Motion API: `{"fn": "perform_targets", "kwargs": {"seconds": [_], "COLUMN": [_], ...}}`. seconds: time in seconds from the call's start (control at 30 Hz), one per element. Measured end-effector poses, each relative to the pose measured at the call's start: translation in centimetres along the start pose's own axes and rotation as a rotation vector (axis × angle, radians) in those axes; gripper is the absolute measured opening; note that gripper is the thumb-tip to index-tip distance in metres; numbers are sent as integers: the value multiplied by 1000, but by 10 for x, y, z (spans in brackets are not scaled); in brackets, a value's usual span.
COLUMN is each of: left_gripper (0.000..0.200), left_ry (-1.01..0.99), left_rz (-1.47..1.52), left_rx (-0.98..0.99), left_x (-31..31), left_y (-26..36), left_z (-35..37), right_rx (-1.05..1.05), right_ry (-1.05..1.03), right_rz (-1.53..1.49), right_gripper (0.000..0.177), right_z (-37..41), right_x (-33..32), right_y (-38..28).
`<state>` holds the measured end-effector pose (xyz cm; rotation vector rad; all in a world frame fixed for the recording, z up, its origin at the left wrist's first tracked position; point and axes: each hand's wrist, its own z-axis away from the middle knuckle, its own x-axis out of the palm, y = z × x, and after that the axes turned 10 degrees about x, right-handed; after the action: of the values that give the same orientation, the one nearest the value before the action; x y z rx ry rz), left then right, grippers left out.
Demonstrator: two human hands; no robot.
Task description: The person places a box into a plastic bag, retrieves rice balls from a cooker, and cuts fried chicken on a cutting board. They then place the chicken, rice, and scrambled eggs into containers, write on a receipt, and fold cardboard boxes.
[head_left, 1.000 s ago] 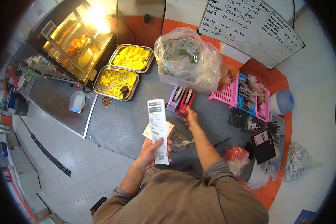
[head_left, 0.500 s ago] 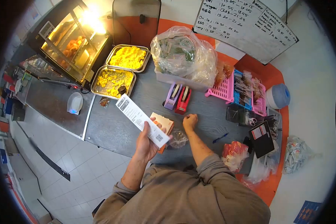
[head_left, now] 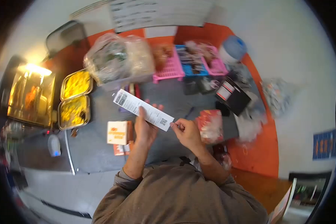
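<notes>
A long white printed receipt with a QR code slants across the middle of the view. My left hand holds it from below, thumb on the printed face and fingers behind. At its lower right corner, my right hand pinches the paper between thumb and finger. Left of my left hand, a small white and orange box rests on the dark table. Behind the receipt, a red tape dispenser is partly hidden.
Two metal trays of yellow food stand beside a lit display warmer at left. A bagged bin and pink baskets line the back. To the right are a red plastic packet and a black tablet-like device.
The view has turned to the right, and motion blurs it. My right hand has left the tabletop and now grips the receipt's corner. My left hand still holds the receipt.
</notes>
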<state>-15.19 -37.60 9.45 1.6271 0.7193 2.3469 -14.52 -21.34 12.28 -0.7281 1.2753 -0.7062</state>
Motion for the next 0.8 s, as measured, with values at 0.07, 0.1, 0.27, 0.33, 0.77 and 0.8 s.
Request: {"fn": "perform_targets", "kwargs": {"seconds": [0.07, 0.1, 0.27, 0.33, 0.77, 0.8], "left_gripper": [45, 43, 28, 24, 31, 34], "left_ry": [-51, -93, -448, -583, -942, -910], "left_rz": [43, 49, -544, -729, -1155, -1348], "left_rx": [-59, -118, -393, -385, -975, -1062], "left_x": [9, 19, 121, 97, -23, -68], "left_y": [-38, -59, -212, -294, -349, -399], "left_z": [-40, -61, -92, -124, -193, -245], "right_rx": [43, 48, 293, 401, 777, 790], "right_ry": [119, 180, 382, 538, 575, 711], "right_rz": [-74, -145, -151, -195, -539, -249], "right_gripper": [15, 15, 20, 24, 23, 29], "right_z": [19, 30, 70, 77, 69, 65], "right_x": [-51, -78, -176, -172, -43, -26], "right_y": [25, 39, 155, 228, 336, 370]}}
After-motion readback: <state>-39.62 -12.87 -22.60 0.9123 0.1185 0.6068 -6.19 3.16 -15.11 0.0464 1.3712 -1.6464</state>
